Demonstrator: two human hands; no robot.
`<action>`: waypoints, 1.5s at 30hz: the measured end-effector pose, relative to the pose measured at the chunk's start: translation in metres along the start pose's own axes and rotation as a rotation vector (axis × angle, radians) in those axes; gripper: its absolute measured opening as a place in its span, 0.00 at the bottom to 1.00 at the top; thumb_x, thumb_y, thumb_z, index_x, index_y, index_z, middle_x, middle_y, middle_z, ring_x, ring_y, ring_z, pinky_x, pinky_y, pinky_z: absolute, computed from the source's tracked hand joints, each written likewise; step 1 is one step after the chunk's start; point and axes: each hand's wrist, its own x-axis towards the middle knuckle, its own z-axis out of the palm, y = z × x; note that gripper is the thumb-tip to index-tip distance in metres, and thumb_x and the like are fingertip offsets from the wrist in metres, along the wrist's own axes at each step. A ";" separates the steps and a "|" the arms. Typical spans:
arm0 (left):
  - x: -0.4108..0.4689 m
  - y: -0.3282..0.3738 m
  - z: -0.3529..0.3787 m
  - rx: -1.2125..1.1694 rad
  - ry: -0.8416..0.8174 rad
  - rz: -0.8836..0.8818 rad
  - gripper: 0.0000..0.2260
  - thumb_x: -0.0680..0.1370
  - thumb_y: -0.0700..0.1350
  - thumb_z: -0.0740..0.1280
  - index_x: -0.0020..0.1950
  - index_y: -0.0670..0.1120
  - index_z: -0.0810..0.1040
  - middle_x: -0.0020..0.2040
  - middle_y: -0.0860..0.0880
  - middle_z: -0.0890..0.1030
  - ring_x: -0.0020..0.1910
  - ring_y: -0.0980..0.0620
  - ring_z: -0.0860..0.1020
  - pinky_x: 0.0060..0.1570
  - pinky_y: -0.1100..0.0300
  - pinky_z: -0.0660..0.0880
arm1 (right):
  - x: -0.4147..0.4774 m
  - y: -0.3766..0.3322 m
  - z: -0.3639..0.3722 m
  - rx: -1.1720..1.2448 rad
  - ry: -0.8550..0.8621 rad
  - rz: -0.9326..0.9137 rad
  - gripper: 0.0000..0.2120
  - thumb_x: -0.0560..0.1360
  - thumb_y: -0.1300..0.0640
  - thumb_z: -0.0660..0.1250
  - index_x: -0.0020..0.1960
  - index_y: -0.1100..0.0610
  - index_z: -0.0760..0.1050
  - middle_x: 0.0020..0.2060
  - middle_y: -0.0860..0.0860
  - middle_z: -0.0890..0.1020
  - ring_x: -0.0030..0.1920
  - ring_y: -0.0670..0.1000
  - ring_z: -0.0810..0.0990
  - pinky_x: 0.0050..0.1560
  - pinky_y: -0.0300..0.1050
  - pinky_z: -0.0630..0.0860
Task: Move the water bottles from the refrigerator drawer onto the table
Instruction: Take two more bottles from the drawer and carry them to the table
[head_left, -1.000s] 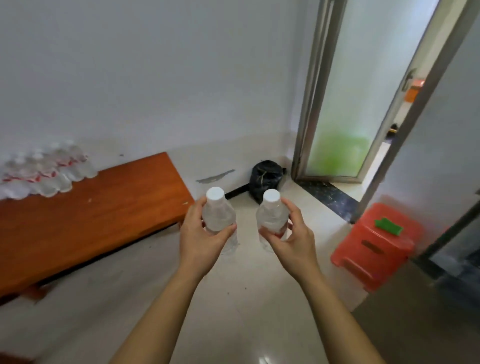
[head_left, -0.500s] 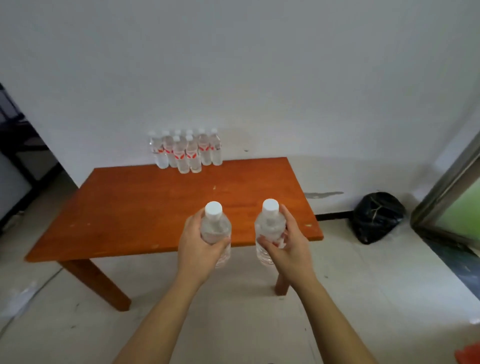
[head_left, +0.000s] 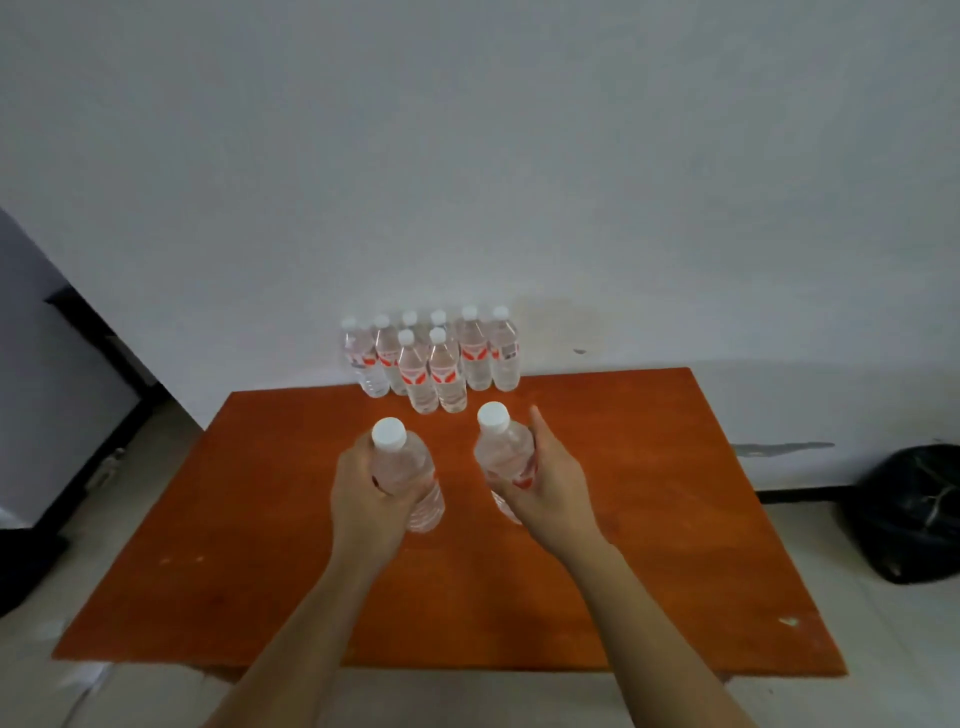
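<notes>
My left hand (head_left: 370, 496) grips a clear water bottle (head_left: 410, 470) with a white cap, held upright over the middle of the orange wooden table (head_left: 649, 545). My right hand (head_left: 550, 480) grips a second clear bottle (head_left: 503, 451) with a white cap and a red label, also upright above the table. Several more bottles with red labels (head_left: 434, 358) stand in two rows at the table's far edge against the white wall. The refrigerator drawer is out of view.
A black bag (head_left: 911, 512) lies on the floor to the right of the table by the wall. A dark frame (head_left: 98, 343) runs along the left side. Pale tiled floor (head_left: 883, 649) surrounds the table.
The view turned left and closed in on the table. Both hands, each still holding its bottle, now hang over the tabletop instead of in front of its near edge.
</notes>
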 end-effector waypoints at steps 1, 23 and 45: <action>0.019 -0.002 0.004 0.016 0.017 -0.006 0.31 0.67 0.45 0.80 0.67 0.48 0.72 0.59 0.51 0.77 0.57 0.51 0.75 0.54 0.54 0.75 | 0.021 0.001 0.004 -0.033 -0.002 -0.007 0.47 0.69 0.47 0.78 0.80 0.53 0.56 0.72 0.49 0.72 0.71 0.50 0.70 0.67 0.42 0.68; 0.344 -0.160 0.077 0.095 -0.228 -0.109 0.28 0.68 0.44 0.79 0.66 0.46 0.76 0.61 0.49 0.80 0.59 0.47 0.77 0.54 0.57 0.72 | 0.287 0.066 0.124 -0.372 -0.094 0.296 0.37 0.68 0.51 0.79 0.73 0.50 0.68 0.64 0.51 0.77 0.61 0.55 0.78 0.58 0.49 0.75; 0.380 -0.175 0.081 0.122 -0.378 0.054 0.37 0.76 0.55 0.70 0.79 0.55 0.53 0.78 0.51 0.62 0.75 0.46 0.64 0.66 0.44 0.70 | 0.319 0.069 0.152 -0.294 -0.062 0.166 0.40 0.81 0.62 0.62 0.81 0.46 0.39 0.81 0.51 0.50 0.77 0.59 0.58 0.64 0.56 0.70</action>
